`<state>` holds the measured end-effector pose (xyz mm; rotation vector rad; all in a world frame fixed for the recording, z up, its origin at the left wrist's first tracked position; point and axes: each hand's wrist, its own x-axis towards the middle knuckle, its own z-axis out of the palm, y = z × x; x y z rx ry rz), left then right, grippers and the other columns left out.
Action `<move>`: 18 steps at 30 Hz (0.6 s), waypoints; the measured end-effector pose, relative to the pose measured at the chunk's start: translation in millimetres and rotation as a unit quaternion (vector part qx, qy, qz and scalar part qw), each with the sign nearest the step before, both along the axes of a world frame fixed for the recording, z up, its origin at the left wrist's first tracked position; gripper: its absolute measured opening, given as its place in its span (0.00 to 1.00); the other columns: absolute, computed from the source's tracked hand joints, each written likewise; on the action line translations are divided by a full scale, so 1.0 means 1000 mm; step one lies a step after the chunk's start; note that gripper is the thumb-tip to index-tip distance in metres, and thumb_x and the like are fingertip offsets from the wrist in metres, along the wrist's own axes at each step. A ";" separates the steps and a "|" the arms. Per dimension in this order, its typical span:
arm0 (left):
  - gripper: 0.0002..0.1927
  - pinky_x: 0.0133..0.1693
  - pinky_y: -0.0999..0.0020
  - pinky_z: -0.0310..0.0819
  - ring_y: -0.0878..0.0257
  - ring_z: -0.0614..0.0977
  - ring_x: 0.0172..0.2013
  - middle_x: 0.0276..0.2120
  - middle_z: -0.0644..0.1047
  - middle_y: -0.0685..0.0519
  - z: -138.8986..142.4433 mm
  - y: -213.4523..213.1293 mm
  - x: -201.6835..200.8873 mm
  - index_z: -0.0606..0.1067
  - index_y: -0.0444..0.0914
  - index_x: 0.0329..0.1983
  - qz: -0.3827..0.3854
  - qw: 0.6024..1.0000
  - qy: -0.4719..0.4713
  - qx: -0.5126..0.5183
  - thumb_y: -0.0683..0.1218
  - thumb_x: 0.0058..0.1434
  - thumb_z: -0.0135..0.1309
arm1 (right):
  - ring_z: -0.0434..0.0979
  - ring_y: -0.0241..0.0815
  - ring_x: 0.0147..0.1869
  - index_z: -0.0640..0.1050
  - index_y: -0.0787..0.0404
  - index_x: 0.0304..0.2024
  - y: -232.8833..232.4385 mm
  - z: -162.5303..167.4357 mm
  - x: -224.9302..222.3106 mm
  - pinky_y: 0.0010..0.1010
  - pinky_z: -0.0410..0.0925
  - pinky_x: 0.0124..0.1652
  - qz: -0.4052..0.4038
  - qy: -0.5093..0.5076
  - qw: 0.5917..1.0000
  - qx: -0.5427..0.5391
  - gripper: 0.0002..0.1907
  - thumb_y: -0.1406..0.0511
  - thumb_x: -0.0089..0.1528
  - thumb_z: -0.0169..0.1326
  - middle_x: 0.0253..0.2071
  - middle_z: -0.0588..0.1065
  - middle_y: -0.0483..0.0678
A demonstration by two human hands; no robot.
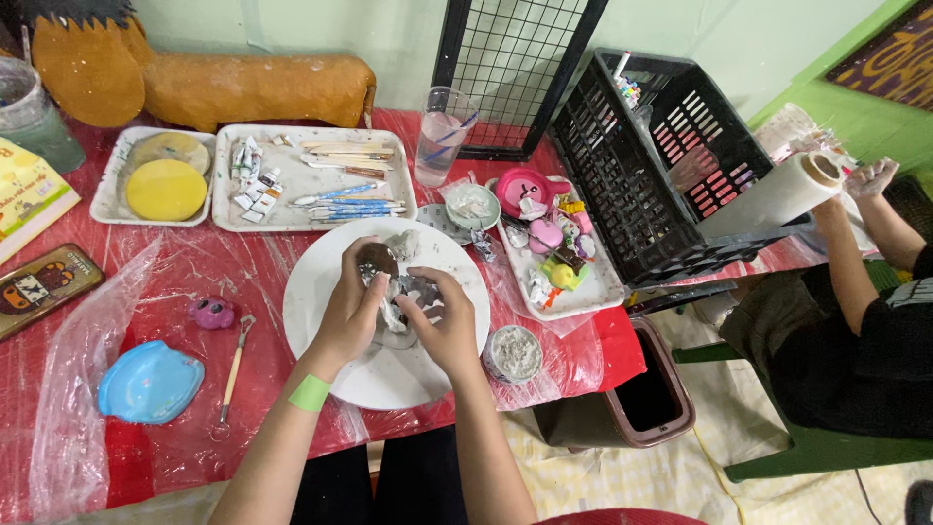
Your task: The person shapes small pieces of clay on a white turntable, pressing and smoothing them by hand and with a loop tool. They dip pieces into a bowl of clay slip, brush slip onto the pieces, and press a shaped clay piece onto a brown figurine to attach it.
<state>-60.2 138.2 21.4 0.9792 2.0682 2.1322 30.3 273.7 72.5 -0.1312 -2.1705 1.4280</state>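
Observation:
Both my hands work over a round white plate (321, 292) on the red table. My left hand (350, 309), with a green band on the wrist, and my right hand (439, 326) are closed together on a crumpled foil lump (397, 309) partly covered with grey-brown clay. A rounded brown clay piece (377, 258) sticks up above my left fingers. My fingers hide much of the lump.
A small cup of white powder (514, 353) sits right of the plate. A blue dish (151, 381), purple figure (213, 312) and sculpting tool (233, 369) lie left. Trays of tools (316, 175) and small coloured pieces (559, 262), a cup (442, 136), black crate (661, 156). Another person (855, 292) holds a paper roll at right.

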 end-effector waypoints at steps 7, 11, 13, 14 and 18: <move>0.29 0.51 0.66 0.72 0.63 0.73 0.53 0.55 0.69 0.49 -0.015 0.009 0.005 0.53 0.40 0.73 -0.088 0.954 -0.254 0.135 0.55 0.72 0.34 | 0.84 0.35 0.36 0.79 0.63 0.41 -0.013 0.013 -0.005 0.23 0.75 0.34 -0.031 0.015 0.997 0.063 0.15 0.70 0.55 0.69 0.40 0.79 0.48; 0.31 0.47 0.67 0.73 0.63 0.75 0.49 0.55 0.70 0.50 -0.013 0.004 0.007 0.50 0.41 0.73 -0.087 0.970 -0.210 0.086 0.49 0.67 0.36 | 0.83 0.35 0.37 0.78 0.62 0.43 -0.017 0.011 -0.004 0.24 0.73 0.33 -0.048 0.018 0.997 0.050 0.15 0.70 0.56 0.69 0.40 0.79 0.47; 0.33 0.40 0.63 0.72 0.58 0.76 0.44 0.57 0.70 0.48 -0.006 -0.001 0.009 0.51 0.41 0.72 -0.041 0.983 -0.178 -0.019 0.45 0.62 0.40 | 0.82 0.36 0.38 0.79 0.62 0.46 -0.017 0.011 -0.004 0.26 0.72 0.34 -0.052 0.029 0.996 0.061 0.17 0.71 0.55 0.68 0.42 0.79 0.47; 0.32 0.47 0.60 0.70 0.54 0.75 0.50 0.59 0.69 0.45 -0.002 -0.002 0.009 0.51 0.40 0.73 -0.029 0.994 -0.099 -0.031 0.45 0.65 0.41 | 0.81 0.37 0.40 0.80 0.62 0.48 -0.016 0.011 -0.004 0.27 0.72 0.35 -0.049 0.047 0.994 0.081 0.19 0.72 0.55 0.67 0.44 0.79 0.48; 0.33 0.58 0.53 0.69 0.39 0.74 0.61 0.64 0.64 0.36 0.020 -0.011 0.018 0.51 0.36 0.75 0.023 0.991 0.092 -0.093 0.45 0.69 0.46 | 0.82 0.40 0.48 0.85 0.57 0.48 -0.009 0.015 -0.004 0.29 0.73 0.42 -0.015 0.077 0.989 0.126 0.18 0.72 0.55 0.67 0.49 0.81 0.48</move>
